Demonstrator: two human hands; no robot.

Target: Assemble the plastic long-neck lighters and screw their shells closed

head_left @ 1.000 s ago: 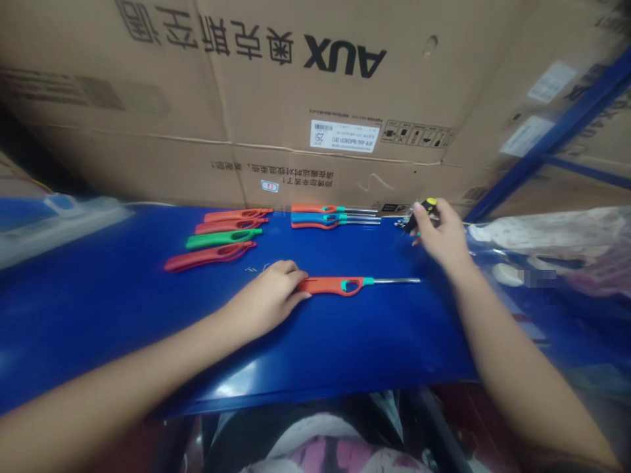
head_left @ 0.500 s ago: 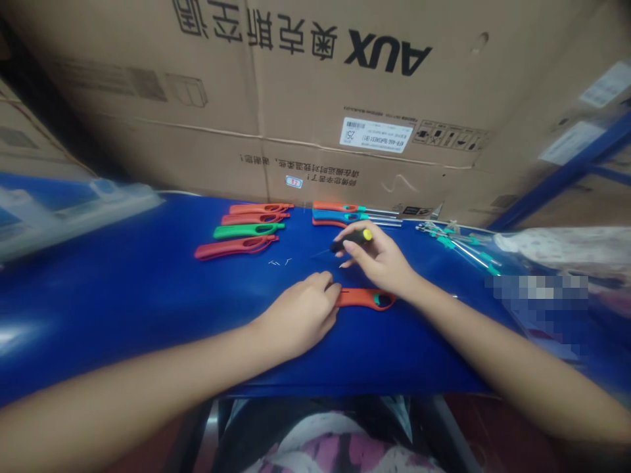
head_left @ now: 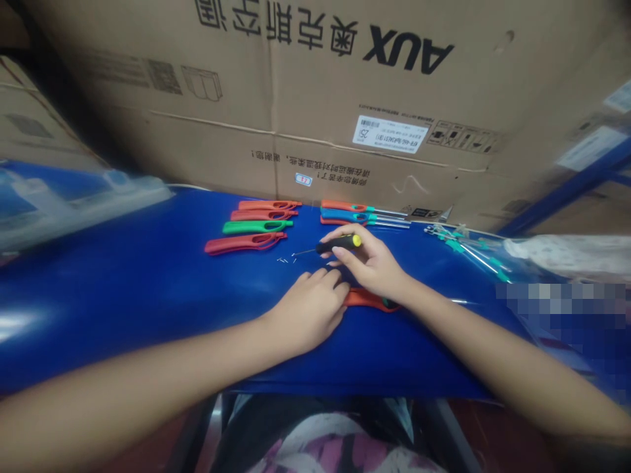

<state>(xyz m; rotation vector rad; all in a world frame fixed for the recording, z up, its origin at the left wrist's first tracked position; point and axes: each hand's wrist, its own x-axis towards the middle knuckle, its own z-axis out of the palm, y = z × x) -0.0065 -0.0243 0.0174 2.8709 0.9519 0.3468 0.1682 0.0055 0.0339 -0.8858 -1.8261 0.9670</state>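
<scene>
With our left hand [head_left: 313, 312] we hold the handle end of an orange gas lighter [head_left: 367, 299] against the blue table [head_left: 197, 328], its middle hidden under our right forearm. Our right hand [head_left: 377, 266] grips a black screwdriver [head_left: 325, 247] with a yellow end; its tip points left at a few small screws [head_left: 283, 261], though we cannot tell whether it touches one. Beyond the screws we see four handle casings [head_left: 257, 226] in a row, one green, the others red or orange. Right of these lie lighters with metal tubes [head_left: 345, 215], and farther right, loose tubes with teal fittings [head_left: 476, 255].
</scene>
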